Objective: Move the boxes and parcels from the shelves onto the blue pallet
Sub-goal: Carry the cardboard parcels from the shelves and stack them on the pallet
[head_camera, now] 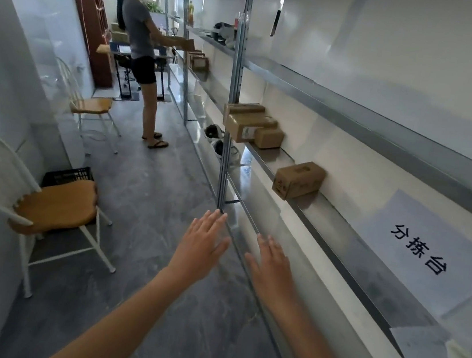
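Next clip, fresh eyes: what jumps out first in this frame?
Two bare forearms reach in from the bottom, the left hand and right hand both open and empty, fingers spread toward the metal shelf on the right. On that shelf sit a lone cardboard box and, farther along, a cluster of boxes. Down the aisle another person stands at the shelving, and a wooden-seated chair stands at the left.

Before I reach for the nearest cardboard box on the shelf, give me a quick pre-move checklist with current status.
1. Left hand empty, fingers straight: ok.
2. Right hand empty, fingers straight: ok.
3. Nearest brown cardboard box stands alone on the grey metal shelf, nothing on top: ok.
4. Vertical steel shelf post stands left of that box, not in front: ok.
5. Blue pallet in view: not ok.
6. Box weight: cannot tell.
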